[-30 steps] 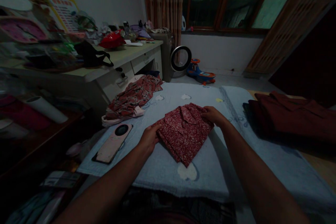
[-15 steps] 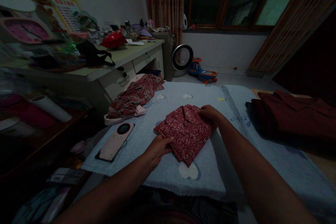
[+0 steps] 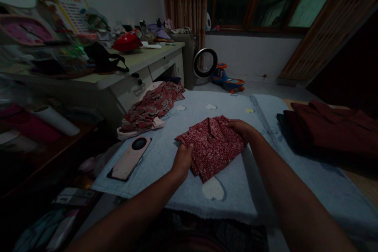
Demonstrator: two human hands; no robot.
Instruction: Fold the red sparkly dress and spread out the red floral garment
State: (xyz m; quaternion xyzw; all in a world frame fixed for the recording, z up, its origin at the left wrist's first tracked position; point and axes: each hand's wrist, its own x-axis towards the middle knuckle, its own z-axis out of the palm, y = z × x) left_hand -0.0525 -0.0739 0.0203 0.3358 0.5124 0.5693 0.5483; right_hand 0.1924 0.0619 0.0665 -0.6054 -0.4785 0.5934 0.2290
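A folded red shirt (image 3: 214, 145) with a small white floral print and a collar is held between both my hands over the pale blue cloth (image 3: 201, 201). My left hand (image 3: 182, 161) grips its near left edge, thumb on top. At the far right edge, my right hand (image 3: 239, 126) is closed on the fabric; its fingertips are partly hidden. The shirt looks slightly tilted, and I cannot tell whether it still touches the cloth. To the left lies a pink phone (image 3: 131, 159) with a round dark camera ring.
A crumpled patterned garment (image 3: 156, 104) lies at the back left. Folded dark red clothes (image 3: 333, 130) are stacked at the right. Beyond stand a cluttered desk (image 3: 141, 61), a washing machine with its round door (image 3: 206, 63) ajar, and a blue ride-on toy (image 3: 227, 80).
The shirt has turned a little and its left side is raised. My left hand has shifted up and right, with its thumb now over the edge. My right hand stays near the same spot.
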